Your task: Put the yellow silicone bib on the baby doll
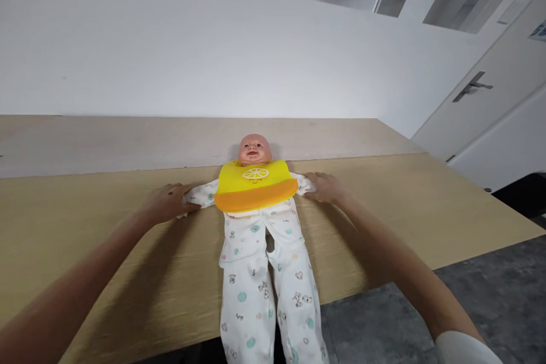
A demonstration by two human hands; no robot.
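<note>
A baby doll (255,149) lies on its back on the wooden table, its head toward the wall. Around its neck is a yellow bib (256,176) with a lemon slice print and an orange pocket along the bottom. White patterned baby clothes (247,296) cover its body, and the trouser legs hang past the front edge. My left hand (169,203) is closed around the end of the sleeve on the left side of the view. On the other side, my right hand (324,187) grips the opposite sleeve's end. Both sleeves are stretched outward; the doll's hands are hidden.
The wooden table (375,193) meets a paler board (128,142) at the back, below a white wall (213,57). To the right are a door with a metal handle (472,87), a black object (522,196) and grey floor (482,296).
</note>
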